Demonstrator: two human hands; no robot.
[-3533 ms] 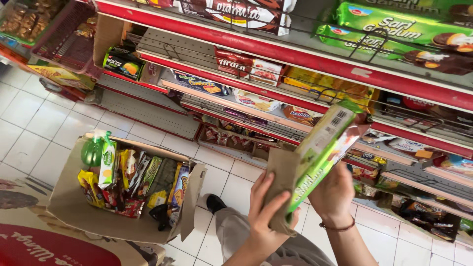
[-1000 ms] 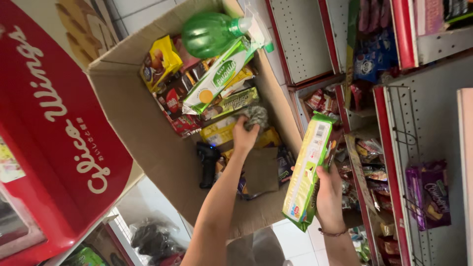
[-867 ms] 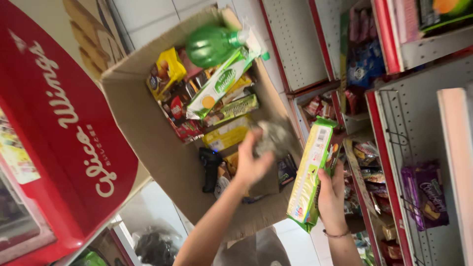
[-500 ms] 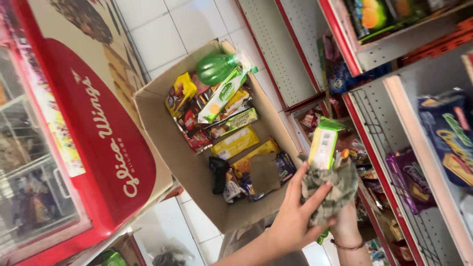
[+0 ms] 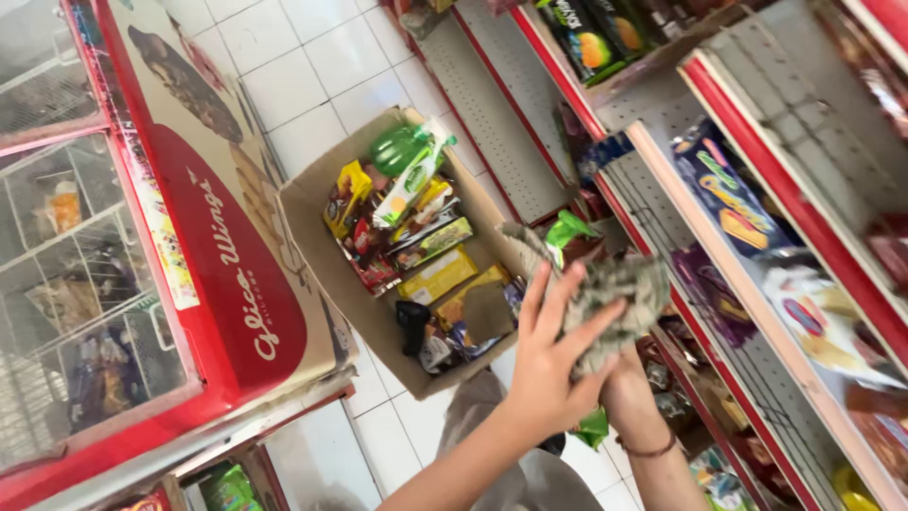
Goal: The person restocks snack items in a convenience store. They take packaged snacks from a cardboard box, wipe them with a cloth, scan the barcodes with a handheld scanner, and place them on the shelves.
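My left hand [image 5: 553, 355] presses a crumpled grey cloth [image 5: 619, 289] with spread fingers against a long green snack box [image 5: 567, 230]. My right hand [image 5: 626, 383] holds that box from below and is mostly hidden by the cloth; a thin bracelet sits on its wrist. Only the box's top end and a lower corner [image 5: 594, 428] show. Below and to the left lies an open cardboard box [image 5: 312, 222] on the floor. It holds several snack packs and a green bottle [image 5: 397, 149].
A red chest freezer [image 5: 227, 246] with glass lids stands at the left. Red-edged shop shelves [image 5: 757, 151] with snack packages run along the right. White tiled floor [image 5: 303, 76] lies between them, and my knee shows beneath my arms.
My left hand took the grey cloth out of the cardboard box and brought it up onto the green box. The view swung around meanwhile.
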